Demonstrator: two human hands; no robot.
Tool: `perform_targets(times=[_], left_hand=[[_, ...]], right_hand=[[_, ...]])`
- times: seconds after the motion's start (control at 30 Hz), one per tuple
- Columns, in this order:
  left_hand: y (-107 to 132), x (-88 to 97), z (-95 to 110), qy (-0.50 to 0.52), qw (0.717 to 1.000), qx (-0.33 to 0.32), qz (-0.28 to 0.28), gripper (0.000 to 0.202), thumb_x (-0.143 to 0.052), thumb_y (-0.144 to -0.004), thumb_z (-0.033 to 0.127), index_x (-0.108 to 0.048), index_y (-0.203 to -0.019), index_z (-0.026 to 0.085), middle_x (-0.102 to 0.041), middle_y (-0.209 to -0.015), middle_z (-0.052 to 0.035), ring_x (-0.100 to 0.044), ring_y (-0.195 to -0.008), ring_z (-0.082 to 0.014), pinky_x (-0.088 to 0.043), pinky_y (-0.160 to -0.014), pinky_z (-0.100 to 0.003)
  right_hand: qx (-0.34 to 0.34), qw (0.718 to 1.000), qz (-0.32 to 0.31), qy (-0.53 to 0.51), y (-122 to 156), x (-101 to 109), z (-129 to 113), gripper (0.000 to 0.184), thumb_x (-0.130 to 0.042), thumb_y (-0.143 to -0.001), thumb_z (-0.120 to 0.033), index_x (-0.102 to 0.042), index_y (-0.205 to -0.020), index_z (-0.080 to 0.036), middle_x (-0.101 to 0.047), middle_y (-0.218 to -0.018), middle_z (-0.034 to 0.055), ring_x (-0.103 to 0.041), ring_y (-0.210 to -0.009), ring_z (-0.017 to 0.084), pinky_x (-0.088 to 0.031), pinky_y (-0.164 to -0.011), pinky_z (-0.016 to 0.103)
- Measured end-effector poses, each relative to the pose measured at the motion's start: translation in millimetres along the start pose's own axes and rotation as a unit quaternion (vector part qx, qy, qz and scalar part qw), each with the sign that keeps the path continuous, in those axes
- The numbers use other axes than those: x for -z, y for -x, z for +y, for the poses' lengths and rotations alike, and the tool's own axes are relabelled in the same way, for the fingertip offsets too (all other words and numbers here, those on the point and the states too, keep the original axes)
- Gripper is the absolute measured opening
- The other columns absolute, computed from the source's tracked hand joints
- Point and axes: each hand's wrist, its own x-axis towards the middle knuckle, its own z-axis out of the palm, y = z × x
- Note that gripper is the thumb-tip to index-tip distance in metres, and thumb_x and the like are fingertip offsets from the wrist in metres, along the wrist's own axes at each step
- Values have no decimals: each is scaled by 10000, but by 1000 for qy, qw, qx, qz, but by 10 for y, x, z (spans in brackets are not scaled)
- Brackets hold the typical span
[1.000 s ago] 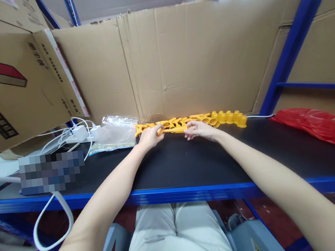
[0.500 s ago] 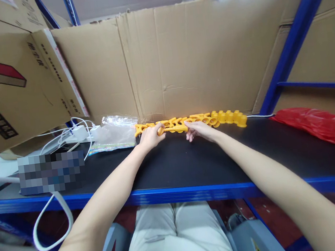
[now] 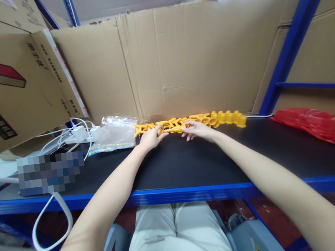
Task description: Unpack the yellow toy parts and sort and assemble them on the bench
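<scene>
A row of yellow plastic pieces (image 3: 204, 117) lies along the back of the black tabletop, against the cardboard. At its left part, my left hand (image 3: 151, 139) has thumb and fingers closed on the end of a slim yellow plastic piece (image 3: 172, 129). My right hand (image 3: 200, 131) pinches the same piece near its other end, its lower fingers curled loosely below. Yellow cup-shaped pieces (image 3: 229, 117) stand in a line to the right of my right hand. The fingertips partly hide the ends of the held piece.
A clear plastic bag (image 3: 115, 132) lies left of the yellow row, beside white chargers and cables (image 3: 79, 133). A red plastic bag (image 3: 317, 125) rests at the right. The cardboard wall (image 3: 177, 59) stands behind, and the blue table edge (image 3: 191, 192) runs in front.
My right hand has shifted slightly left. The yellow piece between my hands has turned a little and now looks thinner. The other yellow pieces stay where they were.
</scene>
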Motion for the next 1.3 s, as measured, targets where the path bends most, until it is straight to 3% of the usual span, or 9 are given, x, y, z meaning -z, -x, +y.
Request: perform_targets(times=[0.73, 1.07, 1.3], left_hand=[[-16, -28, -26, -6, 1000, -3, 27, 414, -460, -853, 568, -587, -1060, 234, -619, -658, -6, -577, -623, -173, -361, -598, -240], [-9, -28, -28, 18, 999, -8, 43, 422, -505, -812, 599, -616, -977, 226, -615, -623, 3, -566, -592, -158, -349, -583, -229], [-7, -16, -6, 19, 998, -11, 51, 408, -570, -786, 571, -632, -976, 215, -639, -655, -5, -583, -625, -160, -363, -610, -231]], right_hand=[[24, 999, 3, 23, -12, 23, 24, 344, -622, -826, -374, -538, -1064, -140, -703, -780, 73, -627, -577, 121, -485, -557, 242], [46, 999, 4, 11, -21, 16, 35, 316, -641, -789, -455, -605, -838, -145, -706, -748, 74, -629, -576, 114, -470, -554, 228], [43, 999, 8, 4, -9, 12, 17, 342, -634, -786, -483, -626, -792, -141, -702, -725, 70, -629, -578, 114, -467, -556, 225]])
